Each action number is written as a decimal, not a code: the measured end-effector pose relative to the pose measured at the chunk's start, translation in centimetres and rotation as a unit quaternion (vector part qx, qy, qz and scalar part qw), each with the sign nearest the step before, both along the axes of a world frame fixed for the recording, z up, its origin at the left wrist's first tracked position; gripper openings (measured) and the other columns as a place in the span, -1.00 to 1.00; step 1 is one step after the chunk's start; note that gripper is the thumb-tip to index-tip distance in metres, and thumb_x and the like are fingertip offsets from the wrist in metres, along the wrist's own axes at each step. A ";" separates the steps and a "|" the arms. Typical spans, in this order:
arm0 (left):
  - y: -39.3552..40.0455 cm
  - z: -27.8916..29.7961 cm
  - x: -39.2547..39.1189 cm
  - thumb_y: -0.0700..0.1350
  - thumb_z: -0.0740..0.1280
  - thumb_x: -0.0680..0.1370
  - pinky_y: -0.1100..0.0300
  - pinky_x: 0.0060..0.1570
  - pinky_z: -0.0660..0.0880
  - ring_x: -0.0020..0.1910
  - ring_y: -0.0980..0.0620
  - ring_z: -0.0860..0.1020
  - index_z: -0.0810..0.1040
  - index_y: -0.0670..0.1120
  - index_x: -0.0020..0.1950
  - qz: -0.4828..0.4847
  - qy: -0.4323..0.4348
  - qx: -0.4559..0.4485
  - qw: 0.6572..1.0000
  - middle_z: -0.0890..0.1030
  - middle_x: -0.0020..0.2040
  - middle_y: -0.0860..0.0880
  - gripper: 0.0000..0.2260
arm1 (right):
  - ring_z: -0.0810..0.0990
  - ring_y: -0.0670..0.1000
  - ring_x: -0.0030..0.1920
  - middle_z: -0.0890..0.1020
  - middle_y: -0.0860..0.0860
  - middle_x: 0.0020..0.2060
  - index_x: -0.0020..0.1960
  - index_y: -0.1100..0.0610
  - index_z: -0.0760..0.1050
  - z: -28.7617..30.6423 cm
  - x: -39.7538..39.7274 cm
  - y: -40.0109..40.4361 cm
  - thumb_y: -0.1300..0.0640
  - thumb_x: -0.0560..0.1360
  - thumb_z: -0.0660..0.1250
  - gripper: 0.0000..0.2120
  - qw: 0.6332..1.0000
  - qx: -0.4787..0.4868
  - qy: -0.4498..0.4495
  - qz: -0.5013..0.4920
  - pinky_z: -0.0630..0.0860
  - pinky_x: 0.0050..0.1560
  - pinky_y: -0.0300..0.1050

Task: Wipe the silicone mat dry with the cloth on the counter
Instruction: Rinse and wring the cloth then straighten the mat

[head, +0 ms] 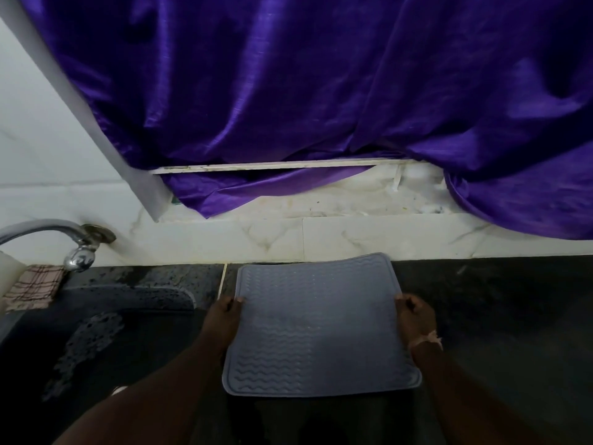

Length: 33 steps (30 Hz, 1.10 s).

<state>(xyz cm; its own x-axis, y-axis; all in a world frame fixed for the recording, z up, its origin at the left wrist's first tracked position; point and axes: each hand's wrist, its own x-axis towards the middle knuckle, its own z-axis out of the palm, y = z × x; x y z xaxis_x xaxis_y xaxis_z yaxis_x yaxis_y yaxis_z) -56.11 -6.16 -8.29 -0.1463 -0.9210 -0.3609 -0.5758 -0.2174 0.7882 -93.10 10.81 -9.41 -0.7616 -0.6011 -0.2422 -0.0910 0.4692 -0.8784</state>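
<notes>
The silicone mat point(317, 322), gripped at both edges by the left hand point(224, 319) and right hand point(415, 319), is best laid flat on the tabletop point(497, 300) before the checked cloth point(35, 285) is fetched.

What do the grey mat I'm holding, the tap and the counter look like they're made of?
Grey wavy-ribbed mat: likely silicone, matte; its far edge bends where it meets the wall. Curved silver tap: metal, probably chromed, with mirror-like glints. Dark speckled counter: looks like polished granite, with a wet sheen, though laminate can't be ruled out.

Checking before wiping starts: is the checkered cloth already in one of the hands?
No, the checkered cloth lies by the tap, while both hands grip the silicone mat.
</notes>
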 end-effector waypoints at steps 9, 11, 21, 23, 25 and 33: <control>-0.2 -1.1 -0.2 0.11 0.24 0.65 0.17 -0.28 0.42 -0.09 -0.10 0.62 0.60 -0.15 0.07 -0.007 -0.038 -0.019 0.999 0.62 -0.12 -0.08 -0.67 | 0.49 0.07 -0.23 0.58 0.12 -0.21 -0.11 0.13 0.54 -0.6 0.4 0.3 0.05 0.60 0.32 -0.82 0.996 0.086 0.016 -0.023 0.42 -0.10 -0.08; 0.3 -1.4 -0.3 0.12 0.26 0.64 0.11 -0.19 0.51 -0.09 -0.07 0.62 0.61 -0.09 0.07 0.002 -0.034 -0.021 0.999 0.65 -0.09 -0.09 -0.70 | 0.51 0.10 -0.20 0.58 0.12 -0.20 -0.12 0.13 0.53 -0.3 0.2 0.4 0.02 0.60 0.32 -0.80 0.994 0.098 0.041 -0.008 0.48 -0.08 -0.03; 3.4 -0.8 1.5 0.16 0.36 0.57 0.12 -0.14 0.44 0.00 -0.07 0.59 0.58 -0.04 0.13 -0.003 -0.085 -0.017 0.996 0.63 0.02 -0.03 -0.69 | 0.59 0.27 0.00 0.63 0.22 0.01 0.16 0.14 0.49 0.7 3.0 2.9 -0.10 0.59 0.29 -0.68 0.984 0.162 0.078 -0.015 0.44 -0.07 0.00; 4.4 -0.7 1.9 0.16 0.40 0.54 0.12 -0.16 0.43 -0.02 -0.09 0.61 0.57 -0.04 0.03 -0.003 -0.114 -0.008 0.993 0.63 -0.06 -0.01 -0.71 | 0.59 0.29 0.06 0.62 0.24 0.07 0.22 0.16 0.47 1.0 3.6 4.2 -0.06 0.59 0.30 -0.66 0.980 0.179 0.091 -0.007 0.48 0.00 0.05; 5.5 -0.8 2.4 0.11 0.43 0.53 0.12 -0.11 0.45 0.01 -0.11 0.61 0.59 -0.06 0.05 -0.012 -0.137 -0.001 0.990 0.63 -0.03 0.00 -0.73 | 0.60 0.28 0.09 0.62 0.23 0.10 0.26 0.17 0.45 1.4 4.2 5.5 -0.03 0.57 0.32 -0.64 0.978 0.188 0.092 -0.002 0.50 0.05 0.07; 8.9 0.7 3.6 -0.10 0.53 0.45 0.11 -0.08 0.52 -0.04 -0.10 0.62 0.61 -0.11 0.03 0.018 -0.150 -0.002 0.989 0.66 -0.04 -0.10 -0.78 | 0.59 0.22 0.03 0.63 0.24 0.10 0.21 0.20 0.53 2.1 5.7 9.9 0.21 0.58 0.29 -0.78 0.981 0.170 0.091 -0.007 0.53 0.08 0.05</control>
<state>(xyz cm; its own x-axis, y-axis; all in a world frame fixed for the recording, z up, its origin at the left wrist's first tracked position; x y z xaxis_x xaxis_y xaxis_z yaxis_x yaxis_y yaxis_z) -52.47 2.76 -7.63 -0.0004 -0.9255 -0.3787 -0.7755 -0.2388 0.5845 -87.37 20.71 -7.34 -0.8187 -0.4978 -0.2862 -0.2233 0.7352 -0.6400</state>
